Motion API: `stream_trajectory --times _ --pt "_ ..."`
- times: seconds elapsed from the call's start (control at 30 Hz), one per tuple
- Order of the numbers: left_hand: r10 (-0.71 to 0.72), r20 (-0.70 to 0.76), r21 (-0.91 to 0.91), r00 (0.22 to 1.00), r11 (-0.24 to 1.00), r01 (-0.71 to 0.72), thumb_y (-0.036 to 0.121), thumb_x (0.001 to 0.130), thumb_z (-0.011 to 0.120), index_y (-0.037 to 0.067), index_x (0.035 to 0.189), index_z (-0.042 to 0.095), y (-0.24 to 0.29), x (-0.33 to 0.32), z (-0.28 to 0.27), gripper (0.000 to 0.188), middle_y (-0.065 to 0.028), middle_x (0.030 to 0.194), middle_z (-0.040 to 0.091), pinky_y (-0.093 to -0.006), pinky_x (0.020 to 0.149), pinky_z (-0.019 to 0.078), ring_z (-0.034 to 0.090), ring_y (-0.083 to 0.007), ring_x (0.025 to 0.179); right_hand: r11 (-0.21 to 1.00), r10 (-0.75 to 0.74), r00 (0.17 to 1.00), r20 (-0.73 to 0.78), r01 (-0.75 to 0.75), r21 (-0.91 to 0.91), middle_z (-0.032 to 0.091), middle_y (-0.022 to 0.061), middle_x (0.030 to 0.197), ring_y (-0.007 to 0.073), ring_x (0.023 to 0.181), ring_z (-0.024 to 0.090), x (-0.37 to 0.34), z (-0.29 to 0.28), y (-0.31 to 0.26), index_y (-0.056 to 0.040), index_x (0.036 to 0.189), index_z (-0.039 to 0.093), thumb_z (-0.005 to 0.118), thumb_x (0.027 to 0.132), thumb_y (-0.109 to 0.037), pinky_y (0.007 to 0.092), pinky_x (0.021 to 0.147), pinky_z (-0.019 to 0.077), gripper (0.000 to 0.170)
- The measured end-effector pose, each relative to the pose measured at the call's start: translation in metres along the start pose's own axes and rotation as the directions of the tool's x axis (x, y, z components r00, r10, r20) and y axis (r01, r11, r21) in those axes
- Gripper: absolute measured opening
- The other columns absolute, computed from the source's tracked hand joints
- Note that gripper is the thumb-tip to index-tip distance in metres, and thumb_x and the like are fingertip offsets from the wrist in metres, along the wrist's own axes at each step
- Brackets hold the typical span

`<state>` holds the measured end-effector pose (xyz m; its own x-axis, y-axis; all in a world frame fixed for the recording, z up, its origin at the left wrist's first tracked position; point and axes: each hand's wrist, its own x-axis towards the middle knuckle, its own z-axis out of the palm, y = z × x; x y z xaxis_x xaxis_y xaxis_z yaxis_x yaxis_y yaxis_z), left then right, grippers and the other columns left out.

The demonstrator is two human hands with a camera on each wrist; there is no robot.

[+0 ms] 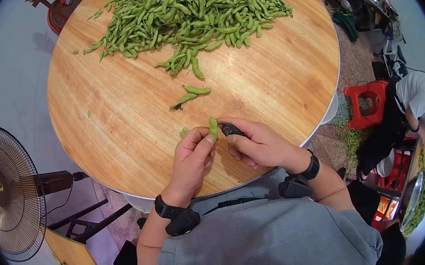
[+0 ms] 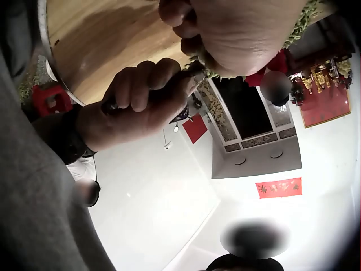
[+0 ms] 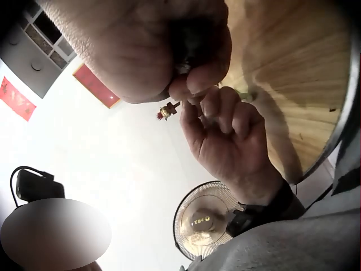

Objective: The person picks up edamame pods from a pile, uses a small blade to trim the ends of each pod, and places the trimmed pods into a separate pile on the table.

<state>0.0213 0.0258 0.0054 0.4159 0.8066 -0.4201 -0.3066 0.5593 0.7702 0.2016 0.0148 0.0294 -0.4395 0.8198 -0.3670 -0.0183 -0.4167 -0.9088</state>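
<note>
My left hand pinches a green soybean pod upright between thumb and fingertips, over the near part of the round wooden table. Close beside it, my right hand grips a small black tool, its fingers wrapped round the dark body; I cannot tell its exact kind. The tool's tip end is right by the pod. Another bit of green pod shows behind the left fingers. In the left wrist view the right hand has curled fingers round the dark handle.
A large heap of soybean pods covers the table's far side. Two loose pods lie nearer me. A standing fan is at the left. Red stools and a seated person are at the right, with green scraps on the floor.
</note>
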Motion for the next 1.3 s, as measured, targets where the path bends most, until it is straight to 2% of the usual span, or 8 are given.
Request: stream_trajectory --times 0.27,0.4,0.57,0.63,0.73,0.8,0.97,1.3 --pt "0.101 -0.022 0.131 0.995 0.987 -0.098 0.011 0.088 0.053 0.004 0.097 0.053 -0.003 -0.004 0.002 0.011 0.0044 0.066 0.044 -0.0147 0.044 0.0273 0.036 0.0004 0.053 0.999 0.038 0.998 -0.05 -0.037 0.02 0.047 0.0005 0.066 0.0034 0.046 0.037 -0.001 0.005 0.005 -0.0094 0.133 0.034 0.037 0.092 -0.01 0.0176 0.041 0.0326 0.041" --pt "0.297 0.107 0.566 0.949 0.767 -0.304 0.009 0.087 0.053 0.001 0.09 0.054 0.003 -0.005 -0.002 0.009 0.0007 0.078 0.049 -0.0187 0.066 0.0359 0.044 -0.005 0.074 0.993 0.086 0.996 -0.035 -0.083 0.079 0.043 -0.0022 0.064 0.0035 0.046 0.034 0.002 0.007 0.001 -0.0119 0.134 0.034 0.037 0.092 -0.009 0.0172 0.041 0.0304 0.042" --pt "0.357 0.184 0.649 0.916 0.656 -0.386 0.009 0.088 0.053 0.002 0.092 0.054 0.003 -0.007 -0.011 0.009 0.0001 0.077 0.048 -0.0194 0.062 0.0367 0.044 -0.0057 0.07 0.868 0.165 0.975 0.149 -0.215 0.447 0.034 -0.0046 0.061 0.002 0.042 0.027 0.006 0.008 -0.002 -0.0172 0.135 0.033 0.035 0.091 -0.007 0.0162 0.037 0.0227 0.045" --pt "0.047 0.08 0.02 0.996 0.999 -0.049 0.012 0.091 0.05 0.006 0.094 0.052 0.0 -0.01 -0.013 0.007 0.0004 0.063 0.043 -0.0186 0.044 0.0296 0.038 -0.0039 0.055 0.799 0.166 0.962 0.217 -0.26 0.542 0.033 -0.0048 0.061 0.0015 0.042 0.026 0.004 0.005 -0.003 -0.0181 0.134 0.034 0.034 0.09 -0.007 0.0164 0.037 0.0216 0.045" --pt "0.028 0.308 -0.438 0.951 0.892 0.115 0.016 0.092 0.048 0.007 0.094 0.052 -0.005 -0.01 -0.018 0.01 0.0013 0.061 0.038 -0.0177 0.042 0.0238 0.032 -0.0051 0.051 0.622 0.131 0.93 0.342 -0.346 0.703 0.03 -0.0052 0.061 0.0009 0.042 0.023 0.0 0.006 0.004 -0.019 0.132 0.035 0.034 0.089 -0.007 0.0161 0.036 0.0191 0.045" --pt "-0.004 0.311 -0.486 0.95 0.859 0.163 0.017 0.092 0.047 0.006 0.094 0.051 -0.004 -0.014 -0.015 0.011 0.0015 0.061 0.036 -0.0174 0.042 0.0228 0.029 -0.0053 0.05 0.519 0.097 0.914 0.395 -0.385 0.763 0.029 -0.0055 0.06 0.0007 0.042 0.023 -0.002 0.008 0.004 -0.0189 0.132 0.035 0.035 0.09 -0.009 0.0157 0.036 0.0178 0.044" --pt "-0.024 0.309 -0.489 0.951 0.854 0.18 0.018 0.093 0.046 0.003 0.094 0.05 -0.006 -0.012 -0.017 0.015 0.0009 0.062 0.036 -0.0166 0.041 0.0218 0.028 -0.0052 0.049 0.897 0.214 0.976 0.047 -0.215 0.386 0.036 -0.005 0.058 0.0021 0.041 0.029 -0.004 0.012 -0.007 -0.011 0.117 0.045 0.041 0.092 -0.015 0.0185 0.036 0.0241 0.026" --pt "-0.116 0.445 -0.502 0.888 0.789 0.354 0.022 0.094 0.042 0.002 0.093 0.049 -0.011 -0.021 -0.013 0.021 0.0022 0.058 0.034 -0.017 0.039 0.0206 0.026 -0.0052 0.047 0.985 -0.054 0.998 -0.033 0.058 0.164 0.046 -0.0037 0.058 0.0033 0.042 0.039 0.005 0.018 0.003 -0.0042 0.088 0.05 0.05 0.088 -0.015 0.0194 0.037 0.0296 0.011"
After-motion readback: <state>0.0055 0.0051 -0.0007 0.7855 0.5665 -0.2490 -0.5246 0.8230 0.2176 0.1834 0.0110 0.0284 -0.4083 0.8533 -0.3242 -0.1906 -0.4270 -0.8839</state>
